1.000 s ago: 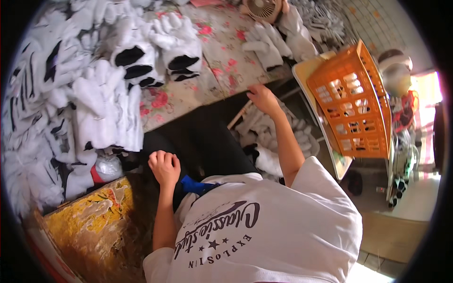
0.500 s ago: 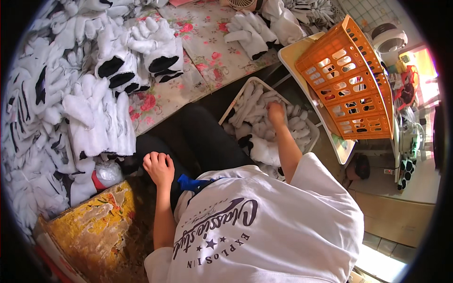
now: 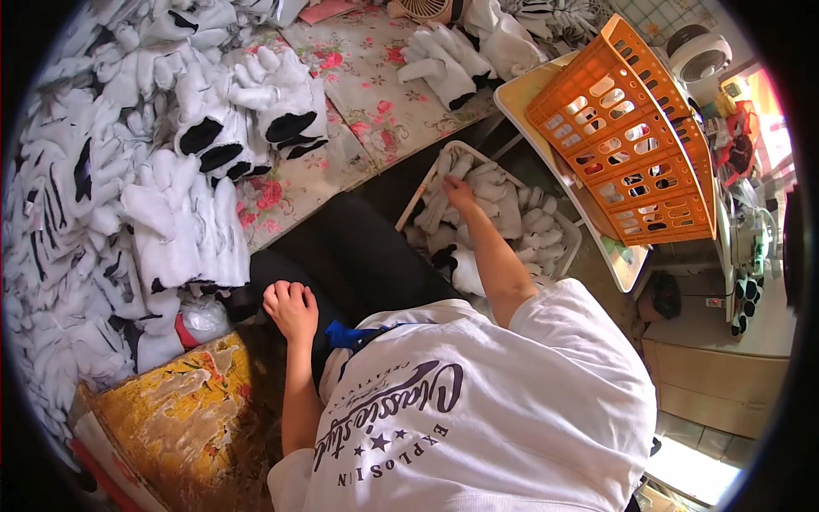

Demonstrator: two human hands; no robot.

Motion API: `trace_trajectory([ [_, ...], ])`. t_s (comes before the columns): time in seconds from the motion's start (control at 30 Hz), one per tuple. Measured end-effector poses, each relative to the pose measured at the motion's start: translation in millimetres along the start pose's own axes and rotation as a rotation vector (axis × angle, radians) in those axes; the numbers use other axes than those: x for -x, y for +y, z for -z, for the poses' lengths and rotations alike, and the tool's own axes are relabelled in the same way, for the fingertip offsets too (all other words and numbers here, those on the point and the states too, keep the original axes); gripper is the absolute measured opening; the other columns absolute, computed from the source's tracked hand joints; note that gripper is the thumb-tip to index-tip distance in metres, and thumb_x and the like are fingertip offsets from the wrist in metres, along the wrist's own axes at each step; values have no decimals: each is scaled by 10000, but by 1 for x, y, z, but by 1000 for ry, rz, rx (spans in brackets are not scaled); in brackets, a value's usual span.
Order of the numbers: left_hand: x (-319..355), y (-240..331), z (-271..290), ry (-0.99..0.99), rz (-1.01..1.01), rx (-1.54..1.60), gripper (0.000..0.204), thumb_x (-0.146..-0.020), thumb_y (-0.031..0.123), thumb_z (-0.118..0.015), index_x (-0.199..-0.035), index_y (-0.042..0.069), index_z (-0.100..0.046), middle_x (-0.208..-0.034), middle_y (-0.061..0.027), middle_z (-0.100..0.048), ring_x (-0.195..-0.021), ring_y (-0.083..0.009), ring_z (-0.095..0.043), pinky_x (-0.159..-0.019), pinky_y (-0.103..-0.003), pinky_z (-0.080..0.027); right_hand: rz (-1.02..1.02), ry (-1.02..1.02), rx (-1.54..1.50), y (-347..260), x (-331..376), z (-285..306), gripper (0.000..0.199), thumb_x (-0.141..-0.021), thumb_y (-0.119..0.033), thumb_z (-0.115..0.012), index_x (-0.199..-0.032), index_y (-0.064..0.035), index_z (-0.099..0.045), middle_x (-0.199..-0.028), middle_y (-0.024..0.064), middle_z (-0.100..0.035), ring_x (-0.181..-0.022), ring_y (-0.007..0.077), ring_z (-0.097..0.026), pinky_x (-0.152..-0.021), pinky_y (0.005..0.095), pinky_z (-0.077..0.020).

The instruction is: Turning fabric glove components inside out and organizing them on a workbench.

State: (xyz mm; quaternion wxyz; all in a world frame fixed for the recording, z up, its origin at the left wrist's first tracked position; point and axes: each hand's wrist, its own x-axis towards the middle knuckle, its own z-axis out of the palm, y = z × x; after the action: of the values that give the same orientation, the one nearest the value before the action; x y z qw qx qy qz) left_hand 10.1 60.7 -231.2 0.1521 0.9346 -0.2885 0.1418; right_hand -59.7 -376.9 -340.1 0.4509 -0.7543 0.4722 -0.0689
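My right hand (image 3: 459, 193) reaches into a cream-coloured plastic basket (image 3: 421, 191) set low beside my knees. Its fingers are closed on a white glove (image 3: 496, 196), partly covered by my hand. More white gloves lie heaped around it in the basket, some with black cuff openings showing. My left hand (image 3: 292, 309) rests on my dark-trousered thigh, fingers apart and slightly bent, with nothing in it. Stacked white gloves (image 3: 186, 226) with black cuff openings stand at the table edge closest to that hand.
A flower-patterned tabletop (image 3: 375, 111) bears a large heap of white gloves (image 3: 51, 188) at left. An orange plastic basket (image 3: 627, 154) stands tilted on a small stand at right. By my left forearm is a worn yellow board (image 3: 183, 401). A fan (image 3: 698, 53) is at back right.
My right hand has moved left within the basket, and a white glove now lies spread beside it. My left hand stays on my thigh. The view has shifted slightly.
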Motion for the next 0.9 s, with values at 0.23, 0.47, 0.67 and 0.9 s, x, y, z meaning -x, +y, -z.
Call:
trace_trajectory([
  [0.23, 4, -3, -3, -28, 18, 5, 114, -779, 176, -662, -809, 99, -584, -964, -64, -528, -1060, -304, -466, -906, -459, -371, -165, 34, -590, 30, 3, 21, 259, -967, -217, -528, -1159, -133, -679, -957, 41, -659, -937, 165, -589, -856, 310, -454],
  [0.47, 2, -2, 0, -44, 8, -17, 105, -784, 181, -655, -802, 102, -588, -958, -62, -526, -1058, -302, -468, -895, -456, -369, -211, -2, -356, 20, 5, 8, 433, -933, -321, -578, -1213, 9, -574, -1175, 85, -598, -1004, 201, -590, -875, 321, -481],
  [0.67, 2, 0, 3, -33, 5, -11, 113, -781, 175, -656, -802, 89, -586, -962, -67, -526, -1059, -309, -467, -912, -463, -366, -329, 300, 30, 32, -25, -28, 542, -859, -269, -627, -1253, 66, -466, -1207, 255, -574, -1099, 391, -568, -902, 440, -461],
  [0.9, 3, -3, 1, -29, 1, -13, 104, -782, 170, -660, -810, 93, -595, -959, -65, -527, -1058, -304, -461, -906, -458, -358, -126, 761, 50, -12, 55, 25, 354, -868, -121, -484, -1202, -9, -520, -1055, 279, -619, -962, 438, -595, -816, 491, -468],
])
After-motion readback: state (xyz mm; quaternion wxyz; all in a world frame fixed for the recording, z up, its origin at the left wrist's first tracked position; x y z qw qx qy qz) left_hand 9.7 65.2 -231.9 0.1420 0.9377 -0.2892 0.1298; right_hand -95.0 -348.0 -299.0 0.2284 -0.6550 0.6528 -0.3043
